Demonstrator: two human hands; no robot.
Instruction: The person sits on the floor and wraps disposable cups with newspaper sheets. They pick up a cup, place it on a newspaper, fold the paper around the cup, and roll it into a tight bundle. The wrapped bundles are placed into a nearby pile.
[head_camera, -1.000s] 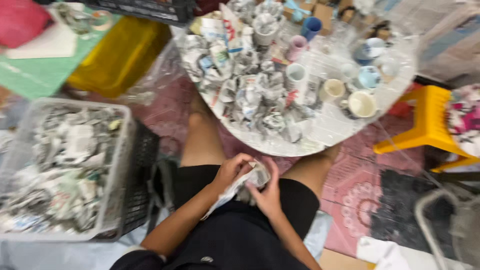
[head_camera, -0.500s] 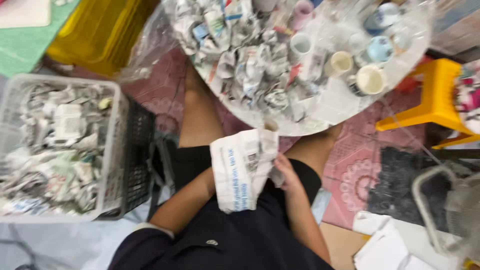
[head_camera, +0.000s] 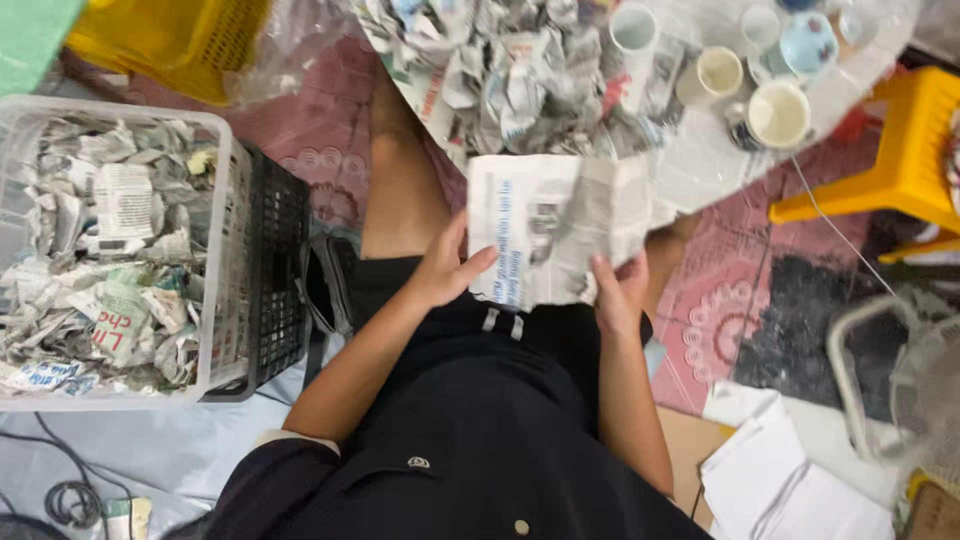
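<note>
Sheet: a creased, printed grey-white sheet of newspaper (head_camera: 560, 228) is held spread above the person's lap, its upper part at the near edge of the round desk (head_camera: 700, 160) covered in clear plastic film.
Left hand: the left hand (head_camera: 448, 268) lies against the sheet's left edge, fingers spread and thumb up; it touches and steadies the paper, not clenched.
Right hand: the right hand (head_camera: 618, 292) pinches the lower right corner, thumb on the front, fingers behind.
Lie of the sheet: its long axis runs roughly left to right; the printed face points up toward the camera, and the top edge points away toward the desk.
Handling: I judge it very light, limp and easy to tear; best held at opposite edges or corners with light pinches.
On the desk: crumpled newspaper bundles (head_camera: 500, 70) near the middle, and white and pale-blue ceramic cups (head_camera: 780, 112) toward the right edge.
Floor, left: a clear plastic crate (head_camera: 225, 200) full of crumpled paper, beside a black mesh crate (head_camera: 275, 270).
Floor, right: a yellow plastic stool (head_camera: 905, 150).
</note>
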